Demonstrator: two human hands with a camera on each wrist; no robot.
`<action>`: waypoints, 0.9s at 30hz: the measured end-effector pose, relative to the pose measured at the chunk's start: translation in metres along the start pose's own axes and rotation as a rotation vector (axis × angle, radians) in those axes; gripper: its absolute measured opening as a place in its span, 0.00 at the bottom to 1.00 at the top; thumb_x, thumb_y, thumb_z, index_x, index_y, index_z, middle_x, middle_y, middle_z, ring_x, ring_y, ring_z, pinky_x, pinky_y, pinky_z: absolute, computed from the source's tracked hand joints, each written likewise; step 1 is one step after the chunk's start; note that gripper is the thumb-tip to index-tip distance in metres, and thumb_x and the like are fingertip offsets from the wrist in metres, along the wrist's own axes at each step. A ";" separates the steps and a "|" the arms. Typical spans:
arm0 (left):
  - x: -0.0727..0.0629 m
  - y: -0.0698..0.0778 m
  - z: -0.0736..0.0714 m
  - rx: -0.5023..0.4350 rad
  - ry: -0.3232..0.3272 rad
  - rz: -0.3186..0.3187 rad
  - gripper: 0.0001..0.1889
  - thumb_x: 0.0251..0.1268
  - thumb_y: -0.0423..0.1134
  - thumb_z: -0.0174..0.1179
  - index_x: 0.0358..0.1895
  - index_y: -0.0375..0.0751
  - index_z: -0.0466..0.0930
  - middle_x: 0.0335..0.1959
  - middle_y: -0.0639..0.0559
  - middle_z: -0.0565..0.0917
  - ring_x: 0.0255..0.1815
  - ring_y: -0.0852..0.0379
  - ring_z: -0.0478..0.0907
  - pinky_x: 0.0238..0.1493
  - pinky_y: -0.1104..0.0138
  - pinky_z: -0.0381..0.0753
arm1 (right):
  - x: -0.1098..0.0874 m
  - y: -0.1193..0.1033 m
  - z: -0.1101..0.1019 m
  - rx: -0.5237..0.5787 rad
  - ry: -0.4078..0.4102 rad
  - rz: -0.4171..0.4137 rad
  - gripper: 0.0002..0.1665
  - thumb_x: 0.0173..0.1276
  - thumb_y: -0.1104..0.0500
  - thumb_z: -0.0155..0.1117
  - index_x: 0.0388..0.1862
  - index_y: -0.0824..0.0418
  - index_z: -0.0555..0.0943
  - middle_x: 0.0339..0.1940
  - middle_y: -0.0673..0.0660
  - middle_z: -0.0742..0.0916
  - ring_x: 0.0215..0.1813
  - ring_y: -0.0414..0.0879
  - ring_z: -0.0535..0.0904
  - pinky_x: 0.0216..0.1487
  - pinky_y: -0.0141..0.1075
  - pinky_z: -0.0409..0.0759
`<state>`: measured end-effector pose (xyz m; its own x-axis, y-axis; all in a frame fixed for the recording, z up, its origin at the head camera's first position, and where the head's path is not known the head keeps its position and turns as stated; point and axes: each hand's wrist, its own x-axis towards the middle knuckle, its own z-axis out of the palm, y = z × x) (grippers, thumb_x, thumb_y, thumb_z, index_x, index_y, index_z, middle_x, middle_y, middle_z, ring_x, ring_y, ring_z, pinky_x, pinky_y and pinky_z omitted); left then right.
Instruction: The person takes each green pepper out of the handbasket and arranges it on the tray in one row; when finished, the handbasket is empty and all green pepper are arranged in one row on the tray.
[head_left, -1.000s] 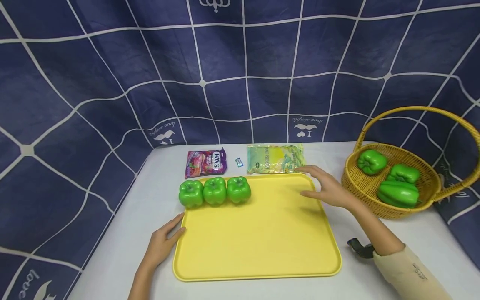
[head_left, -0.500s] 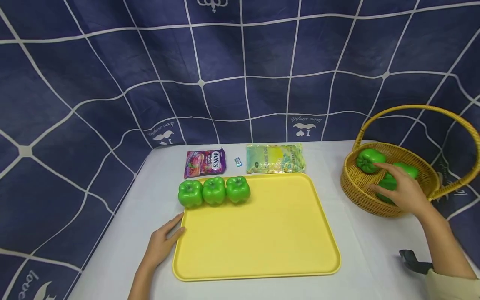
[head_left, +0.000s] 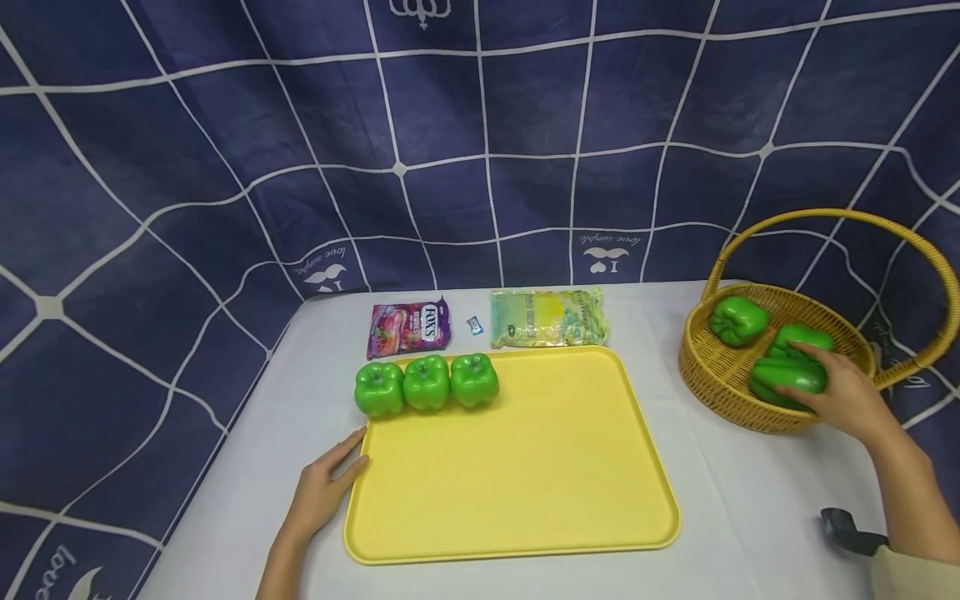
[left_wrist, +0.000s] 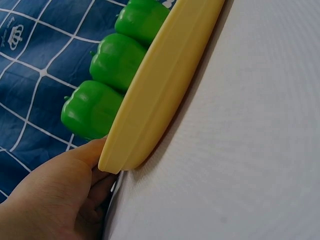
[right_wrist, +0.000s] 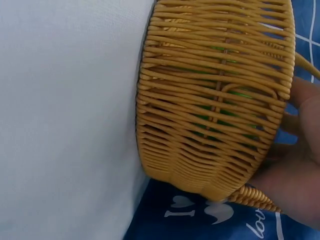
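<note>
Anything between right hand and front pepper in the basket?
Nothing visible: in the head view the right hand touches the front pepper in the basket. The handle arches beyond, not between them.

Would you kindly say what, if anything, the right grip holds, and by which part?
The right grip seems to hold the basket's front green pepper by its sides.

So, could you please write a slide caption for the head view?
Left hand at the yellow tray, right hand at a green pepper in the woven basket.
</note>
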<state>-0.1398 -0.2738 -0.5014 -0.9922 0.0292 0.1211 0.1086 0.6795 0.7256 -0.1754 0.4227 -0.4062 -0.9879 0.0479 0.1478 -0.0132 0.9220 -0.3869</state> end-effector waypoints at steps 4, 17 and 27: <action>0.000 0.000 0.001 0.000 0.000 0.001 0.27 0.64 0.54 0.55 0.65 0.52 0.68 0.63 0.47 0.70 0.64 0.40 0.63 0.64 0.45 0.61 | 0.002 0.004 -0.001 -0.021 -0.041 0.016 0.47 0.62 0.50 0.65 0.66 0.76 0.54 0.50 0.86 0.63 0.47 0.78 0.61 0.42 0.68 0.64; 0.000 0.000 0.000 0.008 0.000 -0.004 0.27 0.64 0.54 0.55 0.65 0.51 0.68 0.63 0.47 0.70 0.64 0.39 0.63 0.64 0.45 0.60 | 0.012 0.003 0.006 -0.042 -0.022 0.019 0.46 0.62 0.43 0.62 0.61 0.79 0.61 0.54 0.85 0.61 0.50 0.79 0.58 0.40 0.64 0.64; 0.001 -0.001 0.001 0.008 0.004 0.000 0.27 0.64 0.54 0.55 0.65 0.52 0.68 0.63 0.48 0.70 0.64 0.41 0.64 0.64 0.46 0.62 | 0.013 0.008 0.006 -0.071 -0.021 -0.025 0.48 0.54 0.47 0.71 0.60 0.79 0.63 0.48 0.87 0.67 0.46 0.78 0.64 0.41 0.65 0.66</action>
<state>-0.1409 -0.2735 -0.5029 -0.9920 0.0258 0.1236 0.1076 0.6853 0.7202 -0.1891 0.4286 -0.4130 -0.9904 0.0175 0.1370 -0.0273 0.9477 -0.3179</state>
